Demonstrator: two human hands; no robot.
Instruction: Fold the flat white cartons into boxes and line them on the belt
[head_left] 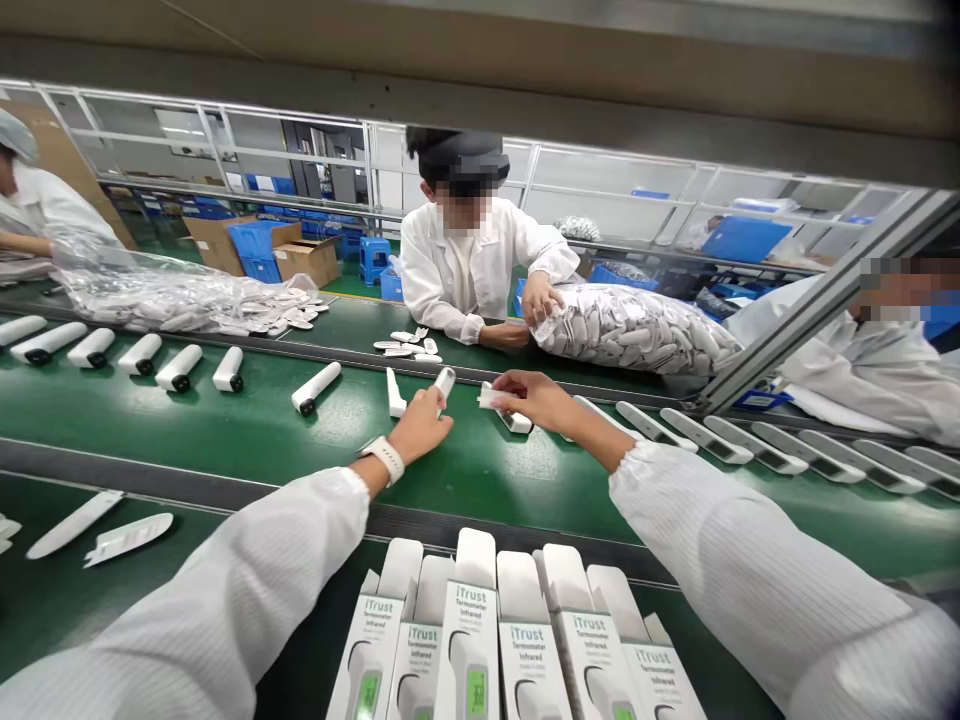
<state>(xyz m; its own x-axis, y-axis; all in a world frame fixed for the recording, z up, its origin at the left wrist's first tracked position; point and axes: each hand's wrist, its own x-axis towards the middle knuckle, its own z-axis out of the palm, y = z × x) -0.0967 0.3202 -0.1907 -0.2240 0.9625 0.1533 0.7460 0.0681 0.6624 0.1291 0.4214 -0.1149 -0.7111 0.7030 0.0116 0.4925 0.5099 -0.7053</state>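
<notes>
Over the green conveyor belt [352,450], my left hand [422,428] has its fingers closed around a white infrared thermometer [446,380], mostly hidden behind them. Another white piece [394,392] lies just left of it. My right hand [538,400] pinches a small white plastic piece [491,398] between thumb and fingers; its exact kind is hard to make out. Directly under that hand a further white thermometer [517,424] lies on the belt, partly covered. In front of me stand several iTrust thermometer boxes [471,640] with raised flaps.
Along the belt's left lie several thermometers [316,388]; a slanted row of them [709,440] runs right. Opposite, a co-worker [469,260] handles a bag of white parts [637,325]. Loose covers [127,538] lie near left. An overhead beam [480,90] crosses above.
</notes>
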